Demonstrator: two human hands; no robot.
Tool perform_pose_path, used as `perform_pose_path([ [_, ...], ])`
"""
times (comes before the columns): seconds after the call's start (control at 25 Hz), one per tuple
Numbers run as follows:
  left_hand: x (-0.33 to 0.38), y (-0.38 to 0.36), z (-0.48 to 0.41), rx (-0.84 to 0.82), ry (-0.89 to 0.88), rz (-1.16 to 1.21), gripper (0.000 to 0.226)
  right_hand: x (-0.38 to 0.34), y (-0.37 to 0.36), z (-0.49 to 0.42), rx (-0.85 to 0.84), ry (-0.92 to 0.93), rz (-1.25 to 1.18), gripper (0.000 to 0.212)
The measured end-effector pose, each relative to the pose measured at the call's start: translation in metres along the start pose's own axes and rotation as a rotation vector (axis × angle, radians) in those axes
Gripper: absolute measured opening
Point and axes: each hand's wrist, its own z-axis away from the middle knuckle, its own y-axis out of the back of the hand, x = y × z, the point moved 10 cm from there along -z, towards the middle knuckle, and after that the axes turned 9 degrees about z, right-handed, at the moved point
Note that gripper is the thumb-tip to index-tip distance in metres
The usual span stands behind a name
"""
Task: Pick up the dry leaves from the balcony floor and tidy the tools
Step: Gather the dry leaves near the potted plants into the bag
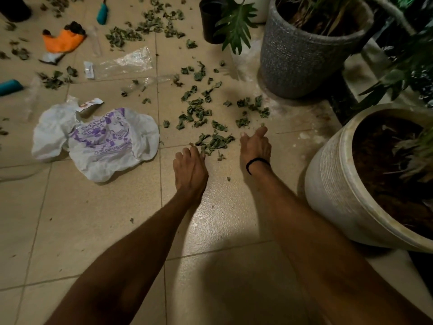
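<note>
On the balcony floor (93,219), the left hand (191,170) and right hand (255,146) flank piled dry leaves (214,141); left fingers (187,152) curl against them, grip unclear, right fingers (261,132) straight together. Most leaves and the tools (102,12) lie uncollected.

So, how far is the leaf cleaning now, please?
Little looks done: the white bag lies crumpled on the floor, contents not visible. In hand: the left hand and right hand flank a small leaf pile. Left: many scattered leaves farther away, and the orange glove and teal-handled tools lie untidied.
</note>
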Motion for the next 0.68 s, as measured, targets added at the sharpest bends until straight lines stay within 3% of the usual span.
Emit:
perform_pose_path([
  [0.08,-0.003,0.000,-0.003,-0.007,0.032,0.053,0.019,-0.002,-0.014,-0.002,-0.070,0.078,0.090,0.047],
  [0.16,-0.009,-0.001,-0.006,-0.021,0.088,0.159,0.005,-0.001,-0.014,-0.003,-0.077,0.067,0.029,0.038],
  [0.32,-0.016,0.008,-0.020,0.015,0.200,0.361,0.031,-0.001,-0.013,-0.002,-0.131,-0.056,-0.279,0.028],
  [0.44,-0.007,0.015,-0.031,0.030,0.220,0.359,0.023,-0.010,-0.012,0.006,-0.152,-0.069,-0.340,0.023],
  [0.56,-0.025,0.015,-0.045,0.024,0.600,0.474,0.029,-0.016,-0.020,0.020,-0.180,-0.172,-0.503,0.021],
  [0.68,-0.034,0.016,-0.057,0.024,0.764,0.484,0.030,-0.018,-0.036,0.027,-0.289,-0.448,-0.987,0.026],
])
